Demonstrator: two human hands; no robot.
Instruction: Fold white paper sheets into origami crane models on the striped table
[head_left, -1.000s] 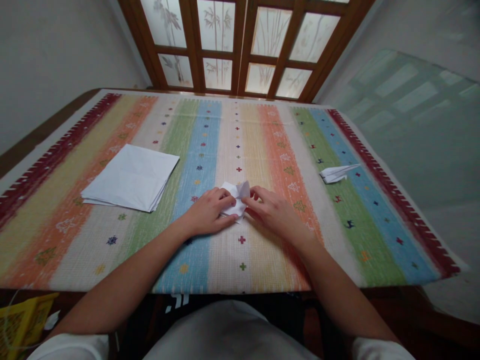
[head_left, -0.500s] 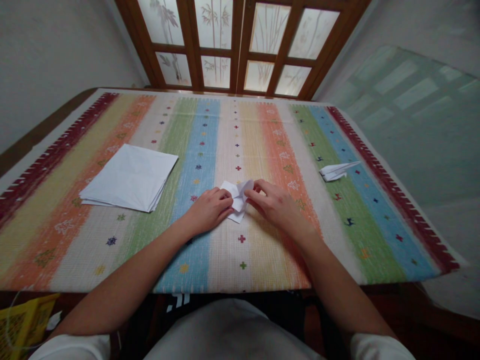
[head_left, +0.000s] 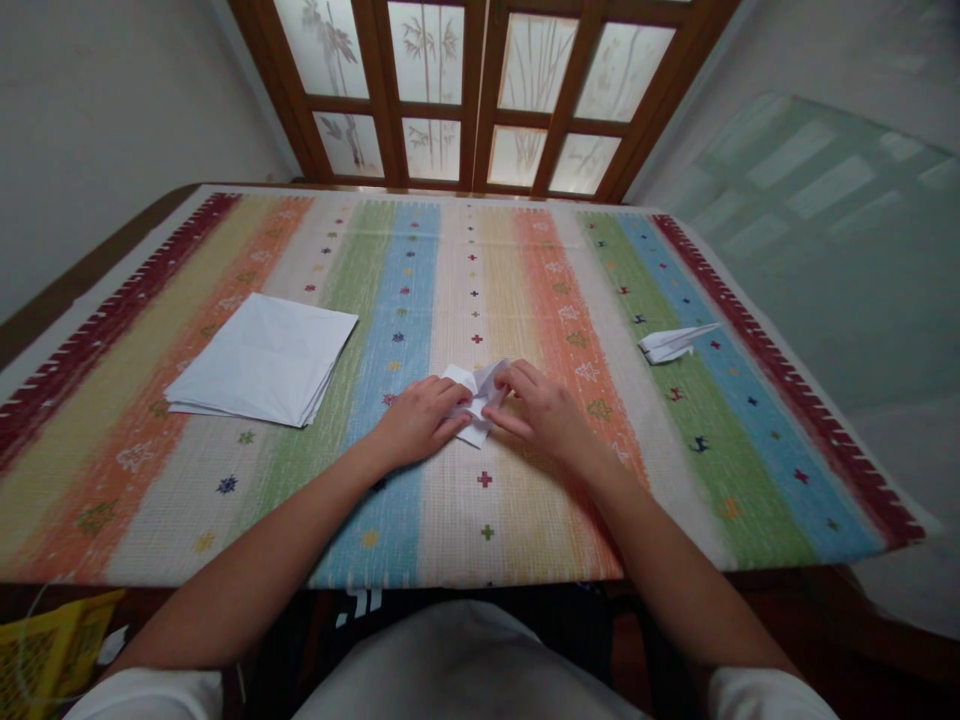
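Close handwork, just below the centre of the frame

A striped cloth (head_left: 457,540) in red, orange, green, blue and cream covers a table (head_left: 97,245), below a wooden-framed door (head_left: 480,90) with frosted bamboo-patterned panes at the top of the frame. On the cloth, just below centre, lies a small folded paper (head_left: 474,405), white and crumpled into several flaps, flat against the cream and blue stripes.

The hands are close together but not touching each other, with the paper between them. The left hand (head_left: 418,420) lies palm down with its fingertips on the paper's left side. The right hand (head_left: 541,415) arches over from the other side, its fingers (head_left: 517,378) gripping the upper right flap. Both hands hold the fold down against the cloth.

Farther out, a stack of paper (head_left: 262,358) lies at middle left, its sheets squared and slightly fanned at the lower edge. A paper plane (head_left: 671,343) sits on its side at middle right, well apart from the hands. White sleeves (head_left: 142,695) show at the lower corners, and a yellow basket (head_left: 52,640) is partly in view at lower left, beyond the table edge.
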